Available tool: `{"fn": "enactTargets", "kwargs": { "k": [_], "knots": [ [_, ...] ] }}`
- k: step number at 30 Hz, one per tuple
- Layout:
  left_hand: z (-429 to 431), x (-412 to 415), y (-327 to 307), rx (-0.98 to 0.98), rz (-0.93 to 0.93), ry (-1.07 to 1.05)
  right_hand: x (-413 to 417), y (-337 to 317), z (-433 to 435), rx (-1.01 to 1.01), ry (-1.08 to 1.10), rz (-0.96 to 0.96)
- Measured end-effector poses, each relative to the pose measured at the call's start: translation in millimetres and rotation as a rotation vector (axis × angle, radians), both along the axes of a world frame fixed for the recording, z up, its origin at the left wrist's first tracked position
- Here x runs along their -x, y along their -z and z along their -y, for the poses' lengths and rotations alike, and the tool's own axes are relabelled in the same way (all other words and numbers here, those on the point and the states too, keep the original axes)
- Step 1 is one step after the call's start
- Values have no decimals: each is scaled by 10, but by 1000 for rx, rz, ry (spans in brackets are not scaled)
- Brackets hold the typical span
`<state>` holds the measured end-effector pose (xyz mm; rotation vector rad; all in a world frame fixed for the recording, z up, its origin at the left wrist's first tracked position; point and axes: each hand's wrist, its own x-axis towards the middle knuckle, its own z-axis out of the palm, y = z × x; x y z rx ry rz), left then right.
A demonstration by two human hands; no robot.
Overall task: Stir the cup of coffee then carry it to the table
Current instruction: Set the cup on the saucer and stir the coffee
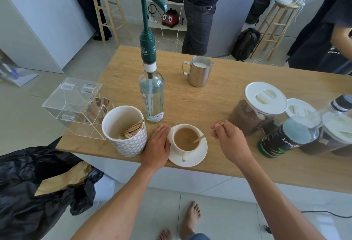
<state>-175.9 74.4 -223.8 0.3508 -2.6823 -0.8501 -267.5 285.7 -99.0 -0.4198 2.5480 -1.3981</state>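
Observation:
A white cup of milky coffee point(185, 138) stands on a white saucer point(198, 158) near the front edge of the wooden counter point(219, 104), its handle turned toward me. A thin wooden stir stick point(199, 139) leans in the cup with its lower end in the coffee. My right hand point(227, 140) pinches the stick's upper end between thumb and fingers, just right of the cup. My left hand point(159, 144) lies flat with fingers together against the saucer's left rim, holding nothing.
A white patterned pot of wooden sticks point(125, 131) stands left of my left hand, a clear pump bottle point(151, 97) behind the cup, a steel milk jug point(199, 71) farther back. Coffee jars and a dark tin point(280, 140) crowd the right. People stand beyond the counter.

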Motion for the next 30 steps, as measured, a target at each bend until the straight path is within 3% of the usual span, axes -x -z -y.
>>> {"fn": "enactTargets", "kwargs": {
  "k": [30],
  "knots": [
    [9, 6, 30, -5, 16, -7, 51, -5, 63, -5, 57, 1]
  ]
}}
